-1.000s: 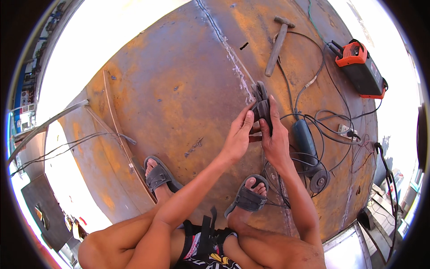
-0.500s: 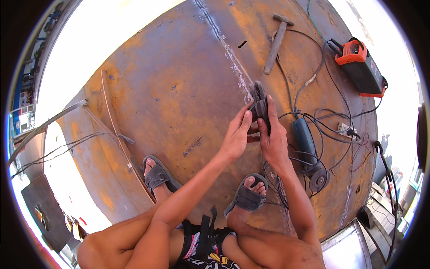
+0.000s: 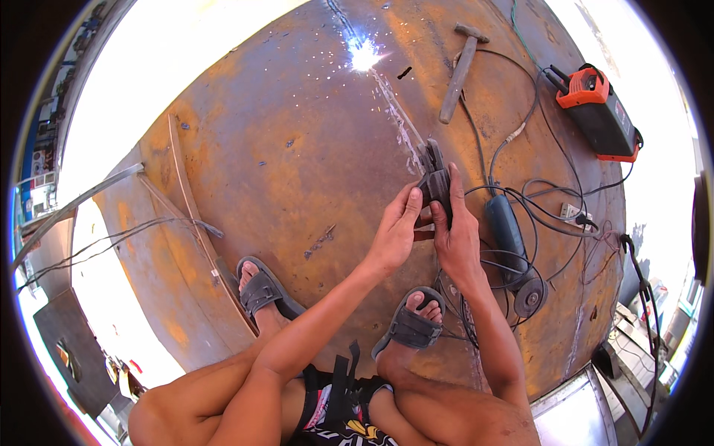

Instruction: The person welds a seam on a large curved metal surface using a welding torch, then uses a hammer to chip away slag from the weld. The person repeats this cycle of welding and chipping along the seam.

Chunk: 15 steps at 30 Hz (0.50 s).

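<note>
Both of my hands close around a dark electrode holder above the rusty steel sheet. My left hand grips it from the left side, while my right hand wraps its right side with fingers pointing forward. From the holder's jaws a thin welding electrode runs forward and left along a seam with pale, flaky slag. At the rod's far tip a bright welding arc glares, throwing sparks over the sheet and hiding the tip. Beyond the arc, a grey weld bead continues along the seam.
Right of the seam lie a hammer, an orange-and-black welding machine, an angle grinder, looped cables and a socket strip. My sandalled feet stand on the sheet. A thin metal strip lies to the left.
A bright arc with flying sparks has appeared at the electrode's far end. The holder and both hands have shifted slightly to the right and toward me.
</note>
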Each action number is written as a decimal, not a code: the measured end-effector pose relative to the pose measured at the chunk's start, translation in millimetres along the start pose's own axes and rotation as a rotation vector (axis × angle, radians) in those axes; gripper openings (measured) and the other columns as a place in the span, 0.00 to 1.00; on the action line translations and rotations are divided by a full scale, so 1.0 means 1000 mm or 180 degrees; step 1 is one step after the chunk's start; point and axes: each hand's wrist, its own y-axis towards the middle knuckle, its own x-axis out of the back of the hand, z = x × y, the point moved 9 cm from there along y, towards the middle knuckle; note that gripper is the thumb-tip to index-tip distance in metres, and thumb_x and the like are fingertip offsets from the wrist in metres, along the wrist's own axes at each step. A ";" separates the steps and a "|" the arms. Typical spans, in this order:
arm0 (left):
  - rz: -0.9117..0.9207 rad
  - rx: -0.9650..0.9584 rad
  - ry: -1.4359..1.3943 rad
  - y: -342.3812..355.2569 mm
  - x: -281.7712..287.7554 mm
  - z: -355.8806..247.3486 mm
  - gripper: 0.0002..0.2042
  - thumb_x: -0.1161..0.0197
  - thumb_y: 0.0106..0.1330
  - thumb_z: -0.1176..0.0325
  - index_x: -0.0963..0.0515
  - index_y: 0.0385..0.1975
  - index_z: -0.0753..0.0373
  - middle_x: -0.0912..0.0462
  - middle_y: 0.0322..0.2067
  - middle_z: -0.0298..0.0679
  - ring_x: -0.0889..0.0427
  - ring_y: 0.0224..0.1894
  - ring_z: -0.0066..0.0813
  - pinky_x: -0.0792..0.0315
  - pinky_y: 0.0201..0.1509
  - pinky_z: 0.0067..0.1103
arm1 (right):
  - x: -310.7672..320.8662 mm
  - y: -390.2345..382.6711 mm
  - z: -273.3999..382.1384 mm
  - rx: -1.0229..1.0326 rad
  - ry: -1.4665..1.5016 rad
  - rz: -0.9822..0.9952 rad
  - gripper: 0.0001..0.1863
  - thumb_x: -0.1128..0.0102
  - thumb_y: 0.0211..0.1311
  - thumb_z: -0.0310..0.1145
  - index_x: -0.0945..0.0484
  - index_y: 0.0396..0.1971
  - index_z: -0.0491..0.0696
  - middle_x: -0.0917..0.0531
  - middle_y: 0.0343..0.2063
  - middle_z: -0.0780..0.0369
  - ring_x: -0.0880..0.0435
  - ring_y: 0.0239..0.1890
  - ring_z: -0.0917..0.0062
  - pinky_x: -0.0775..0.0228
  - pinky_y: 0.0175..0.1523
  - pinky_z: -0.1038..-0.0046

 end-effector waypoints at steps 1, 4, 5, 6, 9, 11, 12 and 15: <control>-0.0009 0.0004 0.0003 0.000 0.000 -0.001 0.24 0.55 0.83 0.47 0.32 0.66 0.57 0.21 0.55 0.35 0.16 0.50 0.29 0.17 0.48 0.28 | 0.000 0.000 -0.001 0.0007 -0.0003 -0.0039 0.34 0.44 0.76 0.30 0.46 0.78 0.49 0.14 0.44 0.43 0.13 0.44 0.44 0.22 0.45 0.56; -0.0040 0.0025 0.0016 -0.002 0.000 -0.002 0.22 0.54 0.83 0.47 0.31 0.63 0.57 0.21 0.53 0.35 0.16 0.49 0.28 0.17 0.48 0.28 | -0.001 -0.001 -0.004 -0.0074 0.0051 -0.0013 0.32 0.44 0.76 0.32 0.43 0.75 0.45 0.14 0.41 0.43 0.14 0.42 0.44 0.22 0.43 0.55; -0.0050 0.0039 0.0022 -0.001 0.000 -0.002 0.22 0.54 0.83 0.47 0.31 0.62 0.57 0.21 0.52 0.35 0.16 0.49 0.28 0.17 0.48 0.28 | -0.001 -0.002 -0.005 -0.0118 0.0080 0.0020 0.31 0.44 0.76 0.33 0.41 0.74 0.44 0.14 0.40 0.44 0.14 0.42 0.43 0.22 0.43 0.55; -0.0060 0.0052 0.0028 -0.001 0.001 -0.002 0.21 0.54 0.83 0.47 0.31 0.62 0.57 0.21 0.52 0.34 0.16 0.49 0.28 0.17 0.48 0.28 | -0.001 -0.002 -0.007 -0.0071 -0.0001 -0.0011 0.30 0.44 0.76 0.34 0.40 0.73 0.43 0.14 0.40 0.43 0.14 0.42 0.43 0.22 0.43 0.54; -0.0040 0.0056 -0.0001 -0.001 0.001 -0.001 0.21 0.54 0.83 0.48 0.31 0.62 0.57 0.21 0.52 0.34 0.16 0.49 0.28 0.17 0.48 0.28 | -0.001 -0.003 -0.010 0.0009 -0.0161 -0.0100 0.27 0.43 0.76 0.36 0.36 0.69 0.42 0.15 0.40 0.43 0.14 0.42 0.43 0.23 0.43 0.53; -0.0044 0.0069 -0.0013 -0.001 0.001 -0.001 0.21 0.54 0.83 0.48 0.31 0.61 0.57 0.21 0.52 0.34 0.16 0.49 0.28 0.17 0.48 0.28 | 0.000 -0.003 -0.010 -0.0020 -0.0148 -0.0139 0.25 0.43 0.76 0.37 0.34 0.67 0.42 0.15 0.40 0.42 0.14 0.42 0.42 0.23 0.43 0.53; -0.0045 0.0078 -0.0020 -0.001 0.001 -0.001 0.21 0.54 0.83 0.48 0.31 0.61 0.57 0.21 0.52 0.34 0.16 0.49 0.28 0.17 0.48 0.28 | -0.001 -0.004 -0.013 -0.0106 -0.0114 -0.0095 0.25 0.43 0.76 0.37 0.33 0.66 0.42 0.15 0.40 0.42 0.14 0.42 0.42 0.23 0.43 0.53; -0.0063 0.0100 -0.0074 0.000 0.002 0.002 0.21 0.53 0.83 0.48 0.31 0.61 0.57 0.21 0.52 0.34 0.16 0.49 0.28 0.17 0.48 0.28 | -0.004 -0.004 -0.018 -0.0288 -0.0041 0.0013 0.23 0.43 0.77 0.38 0.32 0.65 0.42 0.15 0.40 0.42 0.15 0.43 0.42 0.23 0.43 0.52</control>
